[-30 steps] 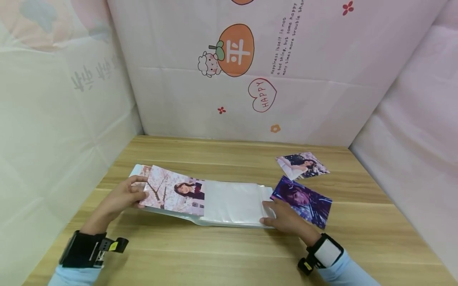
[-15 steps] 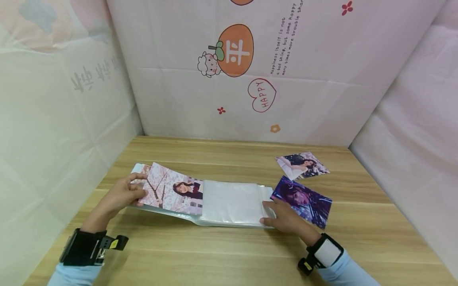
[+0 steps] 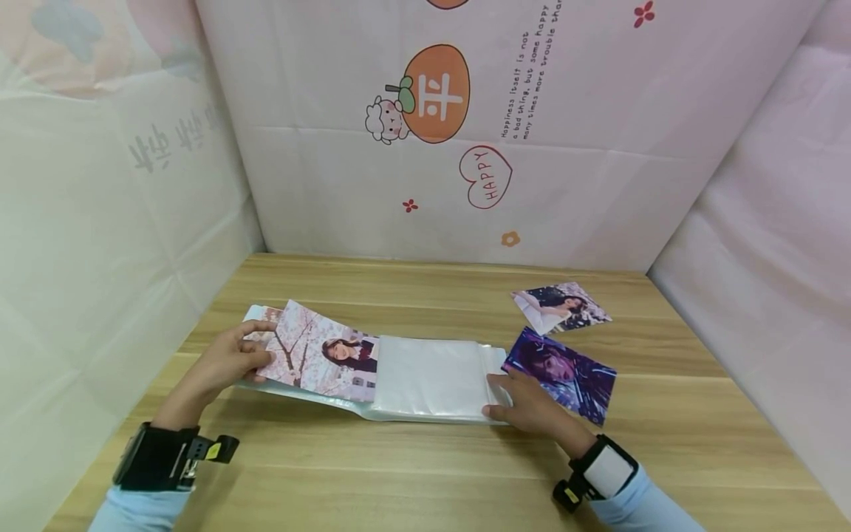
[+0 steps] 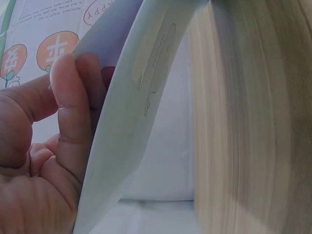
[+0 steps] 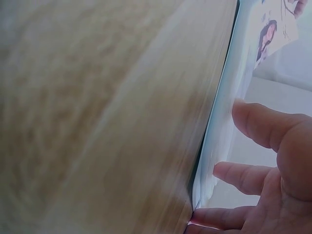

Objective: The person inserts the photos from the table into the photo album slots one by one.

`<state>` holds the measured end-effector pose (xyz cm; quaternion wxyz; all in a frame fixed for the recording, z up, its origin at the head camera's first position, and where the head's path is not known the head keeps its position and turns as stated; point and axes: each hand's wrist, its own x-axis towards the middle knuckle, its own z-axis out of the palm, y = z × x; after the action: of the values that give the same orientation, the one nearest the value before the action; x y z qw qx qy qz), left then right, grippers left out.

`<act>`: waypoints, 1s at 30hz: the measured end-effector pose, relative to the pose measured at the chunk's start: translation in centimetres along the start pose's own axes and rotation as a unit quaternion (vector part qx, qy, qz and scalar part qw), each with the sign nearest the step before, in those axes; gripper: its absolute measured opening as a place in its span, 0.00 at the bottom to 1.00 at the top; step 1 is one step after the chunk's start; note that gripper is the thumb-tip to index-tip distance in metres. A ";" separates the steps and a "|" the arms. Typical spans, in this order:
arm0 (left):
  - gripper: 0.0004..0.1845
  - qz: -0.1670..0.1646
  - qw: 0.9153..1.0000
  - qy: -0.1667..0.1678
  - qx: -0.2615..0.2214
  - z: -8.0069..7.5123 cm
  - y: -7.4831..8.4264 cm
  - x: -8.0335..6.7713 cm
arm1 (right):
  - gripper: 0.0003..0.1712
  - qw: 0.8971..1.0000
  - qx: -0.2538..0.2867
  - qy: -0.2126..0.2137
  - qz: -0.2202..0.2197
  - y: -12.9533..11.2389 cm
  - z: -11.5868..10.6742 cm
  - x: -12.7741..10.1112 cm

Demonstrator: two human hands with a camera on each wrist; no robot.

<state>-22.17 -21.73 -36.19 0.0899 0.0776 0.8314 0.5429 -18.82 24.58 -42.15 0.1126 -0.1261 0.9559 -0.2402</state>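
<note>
A photo album (image 3: 431,377) lies spread on the table, with a white pocket page on its right half. My left hand (image 3: 229,358) pinches the left end of a photo card (image 3: 319,353) printed with pink blossoms and a person. The card's right end meets the pocket's left edge; I cannot tell how much is inside. Another blossom print shows beneath it. In the left wrist view the album's left leaf (image 4: 122,112) slants up off the table beside the curled fingers. My right hand (image 3: 532,403) presses the album's right edge, thumb and forefinger extended on the page (image 5: 243,146).
Right of the album, a purple-blue photo card (image 3: 565,377) lies partly behind the right hand. Touching its top is another photo card (image 3: 561,307) with a dark blossom background. Printed white cloth (image 3: 332,192) walls the wooden table (image 3: 399,473) at the back and sides.
The left hand has shifted slightly, and the blossom card's left end has tilted up a little, its upper corner now higher. The right hand has stayed on the album's edge.
</note>
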 end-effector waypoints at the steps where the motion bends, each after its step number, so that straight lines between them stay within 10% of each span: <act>1: 0.26 0.002 1.000 -0.002 0.000 0.0 0.0 0.0 | 0.34 1.000 0.001 -0.001 0.000 0.0 0.0 0.0; 30: 0.27 0.043 0.999 0.013 0.017 -0.1 0.0 -0.2 | 0.35 1.000 0.004 0.003 -0.002 0.2 0.1 0.1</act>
<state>-21.97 -21.86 -36.12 0.0545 0.1077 0.8373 0.5332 -18.90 24.69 -42.34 0.1100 -0.1274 0.9549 -0.2446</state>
